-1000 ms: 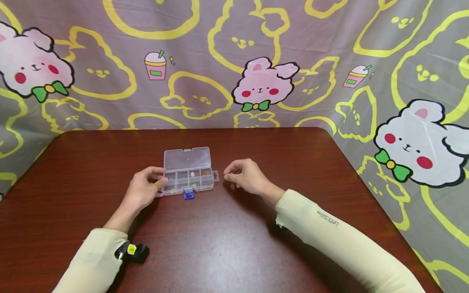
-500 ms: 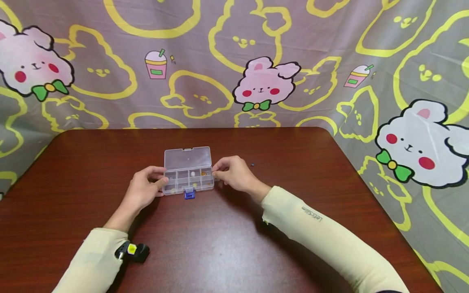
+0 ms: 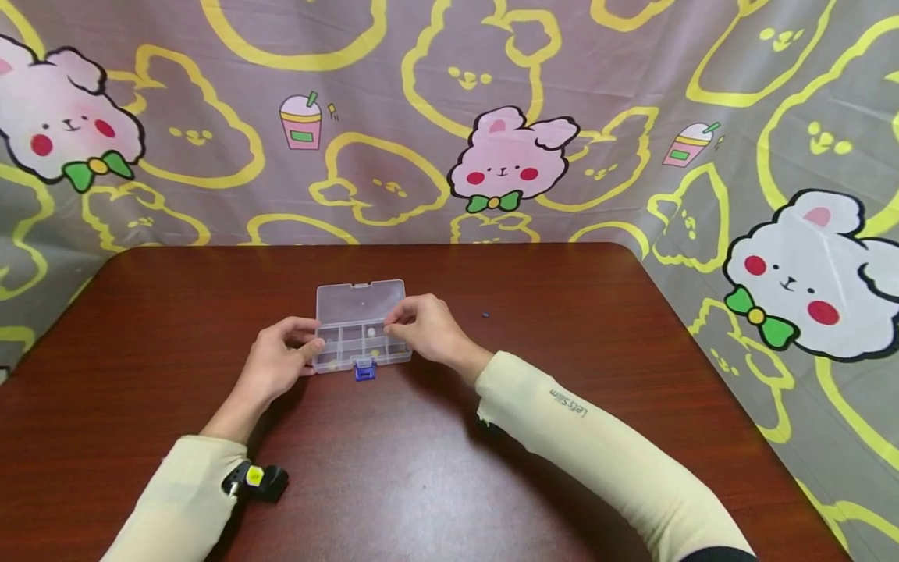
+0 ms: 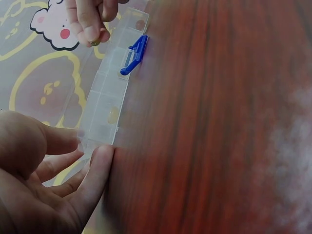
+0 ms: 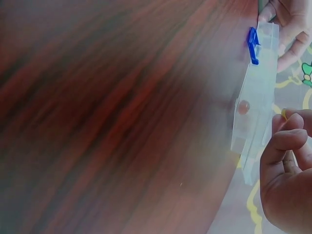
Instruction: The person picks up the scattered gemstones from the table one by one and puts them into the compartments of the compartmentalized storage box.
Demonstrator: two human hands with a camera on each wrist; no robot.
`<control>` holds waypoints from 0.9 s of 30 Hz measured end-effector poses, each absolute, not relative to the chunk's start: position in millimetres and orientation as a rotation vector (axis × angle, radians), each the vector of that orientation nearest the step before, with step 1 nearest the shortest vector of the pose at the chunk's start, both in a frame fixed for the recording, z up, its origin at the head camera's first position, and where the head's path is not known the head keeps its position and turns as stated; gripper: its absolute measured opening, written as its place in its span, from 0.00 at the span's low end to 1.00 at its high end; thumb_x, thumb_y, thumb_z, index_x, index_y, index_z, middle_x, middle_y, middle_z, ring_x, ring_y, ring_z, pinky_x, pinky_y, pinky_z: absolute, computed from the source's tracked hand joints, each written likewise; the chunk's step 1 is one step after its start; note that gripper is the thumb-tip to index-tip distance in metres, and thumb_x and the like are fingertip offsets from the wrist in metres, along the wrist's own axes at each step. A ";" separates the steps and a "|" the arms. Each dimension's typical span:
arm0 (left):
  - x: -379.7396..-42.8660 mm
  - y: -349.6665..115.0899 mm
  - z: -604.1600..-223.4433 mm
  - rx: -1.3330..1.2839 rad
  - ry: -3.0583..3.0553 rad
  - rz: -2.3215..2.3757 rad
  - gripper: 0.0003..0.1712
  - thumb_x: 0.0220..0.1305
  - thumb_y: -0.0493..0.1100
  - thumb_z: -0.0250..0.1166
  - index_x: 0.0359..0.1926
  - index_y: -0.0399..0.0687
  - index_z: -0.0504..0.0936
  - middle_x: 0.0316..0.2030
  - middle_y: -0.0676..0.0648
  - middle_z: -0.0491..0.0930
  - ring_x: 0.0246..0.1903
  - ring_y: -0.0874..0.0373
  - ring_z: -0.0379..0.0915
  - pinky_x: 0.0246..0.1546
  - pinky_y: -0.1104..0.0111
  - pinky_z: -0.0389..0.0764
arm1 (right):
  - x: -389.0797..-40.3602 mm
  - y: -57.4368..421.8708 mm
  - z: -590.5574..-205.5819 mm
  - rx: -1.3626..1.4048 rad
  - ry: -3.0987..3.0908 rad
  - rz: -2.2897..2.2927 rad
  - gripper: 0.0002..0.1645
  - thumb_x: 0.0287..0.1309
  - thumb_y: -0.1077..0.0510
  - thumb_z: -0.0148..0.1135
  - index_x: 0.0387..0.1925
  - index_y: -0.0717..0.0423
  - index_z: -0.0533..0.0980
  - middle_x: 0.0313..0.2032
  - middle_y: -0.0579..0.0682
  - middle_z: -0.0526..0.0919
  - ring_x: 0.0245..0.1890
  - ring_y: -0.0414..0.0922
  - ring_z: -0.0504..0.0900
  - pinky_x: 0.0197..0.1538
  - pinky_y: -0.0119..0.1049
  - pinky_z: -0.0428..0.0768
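Observation:
A clear plastic compartment box [image 3: 351, 346] lies on the table, its lid [image 3: 360, 304] tipped back and a blue latch [image 3: 364, 371] at the front. My left hand [image 3: 277, 355] grips the box's left end between thumb and fingers. Over the right-hand compartments, my right hand [image 3: 431, 332] pinches a small yellow bead [image 5: 284, 113] between thumb and fingertips; this bead [image 4: 95, 43] also shows in the left wrist view. A white bead [image 3: 371, 332] sits in a back compartment. In the front row are an amber bead [image 5: 243, 107] and a yellowish one [image 4: 113, 115].
A tiny dark blue piece [image 3: 485, 315] lies on the brown table [image 3: 393, 468] to the right of the box, beyond my right wrist. A patterned curtain [image 3: 393, 117] hangs behind the table and along its right side.
My right hand has moved left, from beside the box to over its right compartments. The dark blue piece on the table has come into view behind it. My left hand keeps its place.

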State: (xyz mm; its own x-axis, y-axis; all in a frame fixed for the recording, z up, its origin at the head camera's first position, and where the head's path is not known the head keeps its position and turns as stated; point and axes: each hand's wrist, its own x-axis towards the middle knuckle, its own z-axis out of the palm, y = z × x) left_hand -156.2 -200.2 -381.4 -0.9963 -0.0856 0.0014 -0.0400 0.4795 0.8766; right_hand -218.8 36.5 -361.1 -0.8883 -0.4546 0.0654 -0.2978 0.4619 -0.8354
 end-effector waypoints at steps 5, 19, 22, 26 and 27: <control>-157.4 -200.3 -381.8 0.104 -2.652 -1.587 0.19 0.70 0.31 0.61 0.60 0.29 0.75 0.45 0.31 0.77 0.30 0.54 0.78 0.29 0.69 0.86 | -219.3 27.4 -360.3 -0.692 2.574 -1.371 0.02 0.59 0.63 0.71 0.32 0.59 0.85 0.25 0.45 0.84 0.18 0.36 0.76 0.22 0.27 0.74; -156.7 -202.5 -382.0 0.111 -2.650 -1.591 0.19 0.70 0.31 0.61 0.60 0.29 0.74 0.44 0.31 0.77 0.30 0.55 0.78 0.28 0.69 0.86 | -220.9 0.7 -358.8 -0.727 2.614 -1.343 0.03 0.58 0.62 0.71 0.32 0.58 0.85 0.26 0.43 0.84 0.24 0.35 0.76 0.28 0.25 0.75; -156.7 -202.5 -381.5 0.115 -2.656 -1.585 0.19 0.70 0.31 0.61 0.60 0.29 0.74 0.45 0.31 0.77 0.32 0.53 0.79 0.28 0.68 0.86 | -220.8 -3.9 -358.6 -0.722 2.603 -1.345 0.02 0.59 0.62 0.71 0.32 0.58 0.85 0.26 0.43 0.83 0.24 0.35 0.76 0.28 0.25 0.75; -156.9 -202.7 -381.3 0.117 -2.653 -1.593 0.19 0.70 0.31 0.62 0.60 0.29 0.74 0.45 0.31 0.77 0.32 0.52 0.79 0.28 0.68 0.87 | -220.3 -8.0 -359.1 -0.732 2.608 -1.337 0.02 0.59 0.62 0.71 0.32 0.57 0.85 0.26 0.42 0.83 0.25 0.34 0.77 0.28 0.25 0.76; -157.1 -202.8 -381.4 0.113 -2.652 -1.596 0.19 0.70 0.31 0.62 0.60 0.29 0.74 0.44 0.31 0.77 0.32 0.52 0.79 0.28 0.68 0.87 | -220.2 -8.8 -359.1 -0.735 2.608 -1.340 0.02 0.59 0.62 0.71 0.31 0.57 0.85 0.26 0.42 0.83 0.25 0.35 0.77 0.28 0.25 0.76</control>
